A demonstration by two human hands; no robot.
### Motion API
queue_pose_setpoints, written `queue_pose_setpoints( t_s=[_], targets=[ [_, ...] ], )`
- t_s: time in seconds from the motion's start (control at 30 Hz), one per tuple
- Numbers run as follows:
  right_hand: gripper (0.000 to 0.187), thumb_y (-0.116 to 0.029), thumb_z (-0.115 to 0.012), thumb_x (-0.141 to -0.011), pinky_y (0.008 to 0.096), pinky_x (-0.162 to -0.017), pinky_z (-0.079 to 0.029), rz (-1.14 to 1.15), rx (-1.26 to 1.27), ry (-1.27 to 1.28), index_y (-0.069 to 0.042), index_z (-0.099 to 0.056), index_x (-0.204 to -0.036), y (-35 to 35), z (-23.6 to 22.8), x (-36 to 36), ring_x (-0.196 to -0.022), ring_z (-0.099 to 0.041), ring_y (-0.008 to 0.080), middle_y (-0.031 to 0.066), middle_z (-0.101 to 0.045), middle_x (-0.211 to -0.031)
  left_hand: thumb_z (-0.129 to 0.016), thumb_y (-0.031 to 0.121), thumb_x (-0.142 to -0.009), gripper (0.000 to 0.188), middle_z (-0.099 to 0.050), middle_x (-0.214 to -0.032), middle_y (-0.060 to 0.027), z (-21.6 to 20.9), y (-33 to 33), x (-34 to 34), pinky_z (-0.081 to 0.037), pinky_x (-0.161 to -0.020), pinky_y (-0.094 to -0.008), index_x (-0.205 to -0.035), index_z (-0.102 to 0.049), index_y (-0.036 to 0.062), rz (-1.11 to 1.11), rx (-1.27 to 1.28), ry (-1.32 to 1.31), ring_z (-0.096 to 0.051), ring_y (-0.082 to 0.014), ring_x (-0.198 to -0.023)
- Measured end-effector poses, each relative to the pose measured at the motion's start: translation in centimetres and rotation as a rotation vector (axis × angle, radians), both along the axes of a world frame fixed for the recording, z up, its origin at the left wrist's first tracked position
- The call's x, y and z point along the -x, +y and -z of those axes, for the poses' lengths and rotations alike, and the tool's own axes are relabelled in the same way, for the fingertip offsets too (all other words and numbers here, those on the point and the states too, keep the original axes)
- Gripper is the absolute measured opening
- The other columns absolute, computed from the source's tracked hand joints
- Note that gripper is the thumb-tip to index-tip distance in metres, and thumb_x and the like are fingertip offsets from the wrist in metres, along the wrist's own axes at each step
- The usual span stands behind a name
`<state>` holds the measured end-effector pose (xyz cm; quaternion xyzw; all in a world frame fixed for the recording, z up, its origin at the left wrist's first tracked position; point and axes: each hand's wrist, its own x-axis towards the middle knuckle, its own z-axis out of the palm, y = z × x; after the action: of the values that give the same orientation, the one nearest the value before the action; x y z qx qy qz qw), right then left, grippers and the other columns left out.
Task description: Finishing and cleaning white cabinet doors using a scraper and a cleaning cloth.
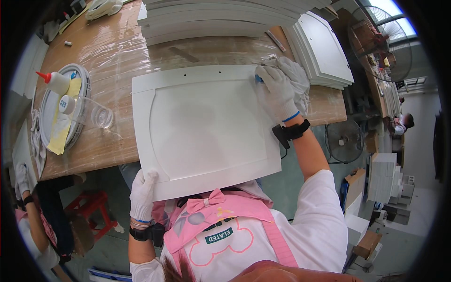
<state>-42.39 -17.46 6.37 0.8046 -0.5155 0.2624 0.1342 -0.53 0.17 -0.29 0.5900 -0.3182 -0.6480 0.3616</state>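
Note:
A white cabinet door panel (211, 127) with a raised frame border and two small dark holes along its far edge lies in front of me, its near side overhanging the table. My left hand (142, 195), in a white knit glove, grips the panel's near left corner, thumb on top. Over the far right corner is my right hand (278, 94), gloved too, its fingers closed on a small blue object (259, 78) that is mostly hidden. Beside that hand a crumpled white cloth (297, 82) rests on the table.
Stacked white panels (202, 28) stand at the far side, with more panels (324, 51) at the right. On the left are a round grey lid (45, 124), a red-tipped squeeze bottle (58, 82) and a clear bottle (91, 113). A co-worker's gloved hand (22, 178) shows at far left.

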Motion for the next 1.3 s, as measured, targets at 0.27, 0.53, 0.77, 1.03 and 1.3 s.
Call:
queue_pose_setpoints(
  t_s=[0.27,0.53,0.77,1.03,1.3],
  targets=[
    [0.033,-0.006,-0.062,-0.079,0.0409,-0.084,-0.049,0.02,0.031,0.007,-0.007,-0.063,-0.113,-0.1,0.4,0.1,-0.099,-0.06,0.0311,0.0106,-0.063,-0.107,-0.059,0.034,-0.098,0.045,-0.066,-0.106,-0.0064,-0.3,-0.1,0.2,-0.051,-0.08,-0.026,-0.123,-0.056,-0.0022,0.011,0.008,-0.015,-0.062,-0.0114,-0.092],
    [0.034,-0.005,-0.062,-0.078,0.0414,-0.085,-0.049,0.019,0.005,-0.015,-0.007,-0.063,-0.112,0.0,0.5,0.1,-0.1,-0.06,0.0313,0.0108,-0.063,-0.108,-0.06,0.035,-0.097,0.045,-0.066,-0.106,-0.0067,0.1,0.0,0.0,-0.051,-0.08,-0.0266,-0.123,-0.056,-0.002,0.005,-0.004,-0.02,-0.062,-0.0121,-0.091],
    [0.036,-0.005,-0.062,-0.078,0.0415,-0.085,-0.049,0.023,-0.021,-0.018,-0.008,-0.063,-0.113,-0.1,0.5,0.0,-0.101,-0.06,0.0309,0.0111,-0.063,-0.109,-0.06,0.034,-0.097,0.046,-0.066,-0.109,-0.0078,0.5,0.1,-0.1,-0.051,-0.082,-0.0275,-0.125,-0.055,-0.0023,-0.009,0.001,-0.008,-0.063,-0.0129,-0.093],
    [0.037,-0.004,-0.062,-0.08,0.0397,-0.088,-0.049,0.1,0.051,-0.093,-0.006,-0.062,-0.118,-0.2,-0.4,0.5,-0.102,-0.059,0.032,0.0137,-0.063,-0.108,-0.059,0.034,-0.097,0.045,-0.066,-0.106,-0.0071,0.0,0.1,0.1,-0.052,-0.079,-0.027,-0.124,-0.055,-0.0021,-0.006,0.0,-0.008,-0.063,-0.0127,-0.091],
    [0.038,-0.014,-0.057,-0.098,0.0268,-0.074,-0.054,0.022,-0.499,-1.363,-0.001,-0.052,-0.132,2.7,-1.4,2.6,-0.091,-0.063,0.0133,0.009,-0.062,-0.117,-0.059,0.035,-0.098,0.04,-0.066,-0.102,-0.0045,0.0,-0.5,0.5,-0.049,-0.076,-0.0247,-0.116,-0.06,-0.0008,0.024,0.027,-0.109,-0.059,-0.0089,-0.087]
  ],
)
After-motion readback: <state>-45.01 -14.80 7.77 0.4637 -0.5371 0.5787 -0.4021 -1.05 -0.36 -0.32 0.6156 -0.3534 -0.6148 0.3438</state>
